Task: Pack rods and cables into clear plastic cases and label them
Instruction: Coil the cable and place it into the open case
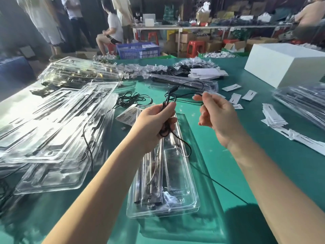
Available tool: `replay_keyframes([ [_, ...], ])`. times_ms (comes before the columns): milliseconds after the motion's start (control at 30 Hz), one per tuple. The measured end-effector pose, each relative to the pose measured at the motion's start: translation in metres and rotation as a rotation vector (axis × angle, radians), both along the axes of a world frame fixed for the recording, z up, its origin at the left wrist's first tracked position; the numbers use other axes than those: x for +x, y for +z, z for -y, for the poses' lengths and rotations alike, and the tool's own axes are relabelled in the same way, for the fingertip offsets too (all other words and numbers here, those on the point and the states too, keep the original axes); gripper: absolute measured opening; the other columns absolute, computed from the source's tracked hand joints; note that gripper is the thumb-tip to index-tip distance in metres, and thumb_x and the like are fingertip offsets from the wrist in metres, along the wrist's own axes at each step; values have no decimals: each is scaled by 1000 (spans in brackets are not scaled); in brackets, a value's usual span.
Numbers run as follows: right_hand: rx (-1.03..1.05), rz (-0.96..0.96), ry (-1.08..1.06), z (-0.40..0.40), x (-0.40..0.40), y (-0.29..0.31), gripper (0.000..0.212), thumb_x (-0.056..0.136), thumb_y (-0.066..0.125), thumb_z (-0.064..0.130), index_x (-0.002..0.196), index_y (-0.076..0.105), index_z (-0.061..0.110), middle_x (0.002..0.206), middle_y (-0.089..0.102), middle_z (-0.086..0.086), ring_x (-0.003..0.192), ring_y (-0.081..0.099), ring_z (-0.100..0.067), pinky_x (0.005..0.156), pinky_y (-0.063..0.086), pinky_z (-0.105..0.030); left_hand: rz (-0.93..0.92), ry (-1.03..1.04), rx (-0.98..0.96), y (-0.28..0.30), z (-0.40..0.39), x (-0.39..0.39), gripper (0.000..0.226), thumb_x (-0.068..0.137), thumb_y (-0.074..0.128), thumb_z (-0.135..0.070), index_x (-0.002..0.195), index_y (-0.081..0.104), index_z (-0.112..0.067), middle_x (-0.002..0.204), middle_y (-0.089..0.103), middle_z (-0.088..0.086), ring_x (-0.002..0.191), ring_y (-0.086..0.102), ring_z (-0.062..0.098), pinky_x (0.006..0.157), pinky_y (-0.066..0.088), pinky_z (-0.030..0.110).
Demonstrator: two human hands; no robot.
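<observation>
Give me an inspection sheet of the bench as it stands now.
Surface: green mat-covered table.
Job's things: open clear plastic case in front centre, metal rods seated in it; barcode label sheet beside it.
Clutter: stacks of clear trays left; white paper tags right; white box.
Grippers: left hand grips a bundled thin black cable; right hand pinches its other end.
Cables: a loose black coil on the mat.
Surroundings: people, blue crate, cartons.

Both bare forearms reach forward, hands raised side by side.
The left hand point(154, 122) has its fingers curled in a closed grip; the right hand point(215, 114) is loosely curled, its blurred fingertips seemingly pinched together.
</observation>
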State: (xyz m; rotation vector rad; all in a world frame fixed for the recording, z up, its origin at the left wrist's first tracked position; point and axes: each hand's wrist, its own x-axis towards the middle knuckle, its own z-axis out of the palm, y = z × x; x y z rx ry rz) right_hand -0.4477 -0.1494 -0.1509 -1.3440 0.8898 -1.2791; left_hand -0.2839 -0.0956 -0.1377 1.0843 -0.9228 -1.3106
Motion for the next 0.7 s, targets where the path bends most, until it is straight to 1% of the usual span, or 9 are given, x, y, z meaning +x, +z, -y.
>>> replay_keyframes([
  [67, -63, 27, 0, -2, 4, 1, 25, 101, 47, 30, 91, 68, 20, 54, 50, 7, 44, 47, -11, 47, 46, -22, 3, -8, 47, 1, -2, -5, 29, 97, 54, -26, 110, 60, -1, 76, 59, 2, 57, 57, 8, 54, 48, 20],
  [133, -112, -34, 132, -7, 10, 0, 25, 100, 49, 28, 85, 68, 24, 55, 53, 3, 45, 47, -13, 45, 44, -23, -42, -2, 70, 4, -2, -11, 31, 99, 49, -31, 110, 61, -4, 84, 60, 4, 62, 55, 10, 54, 45, 21],
  [233, -136, -302, 275, -17, 20, -5, 26, 97, 53, 26, 76, 68, 31, 52, 51, 4, 45, 44, -12, 45, 39, -25, -114, 14, 22, 6, -2, -11, 31, 98, 51, -31, 109, 57, -3, 83, 56, 8, 63, 48, 13, 60, 38, 24],
  [333, -216, -454, 237, -21, 25, -9, 28, 98, 53, 26, 74, 66, 33, 50, 45, 7, 46, 39, -13, 50, 33, -28, -25, -22, -19, 2, -4, -8, 20, 96, 56, -20, 104, 56, -2, 84, 53, 12, 71, 44, 17, 67, 33, 30],
  [433, -271, -553, 220, -22, 23, -7, 18, 95, 58, 32, 81, 67, 26, 49, 48, 13, 48, 41, -9, 52, 36, -29, -111, 0, -21, 2, -4, -10, 13, 98, 52, -16, 94, 54, -3, 81, 61, 8, 74, 55, 19, 76, 45, 35],
  [500, -165, -483, 251, -19, 20, -4, 3, 93, 63, 25, 91, 66, 27, 57, 58, 15, 52, 49, -2, 54, 42, -22, -238, 65, -31, 4, -1, -9, 11, 99, 49, -13, 92, 52, -6, 79, 64, 6, 73, 60, 19, 84, 49, 39],
  [533, -82, -424, 275, -17, 18, -3, 7, 91, 66, 21, 97, 64, 25, 63, 62, 12, 56, 55, -2, 56, 45, -19, -276, 91, -39, 4, 0, -8, 9, 100, 48, -12, 92, 51, -8, 74, 63, 4, 69, 61, 17, 81, 50, 35],
  [600, 35, -328, 317, -14, 12, -1, 17, 86, 71, 16, 99, 61, 20, 73, 70, 2, 66, 63, -12, 60, 54, -23, -304, 108, -63, 5, 1, -7, 9, 100, 47, -10, 93, 51, -9, 65, 59, 1, 61, 60, 13, 65, 51, 25],
  [700, 28, -354, 323, -14, 6, 2, 29, 68, 81, 27, 92, 66, 20, 80, 74, -4, 67, 66, -15, 67, 58, -27, -245, 124, -76, 3, 1, -8, 10, 100, 46, -6, 102, 54, -11, 68, 59, 0, 54, 55, 9, 55, 49, 21],
])
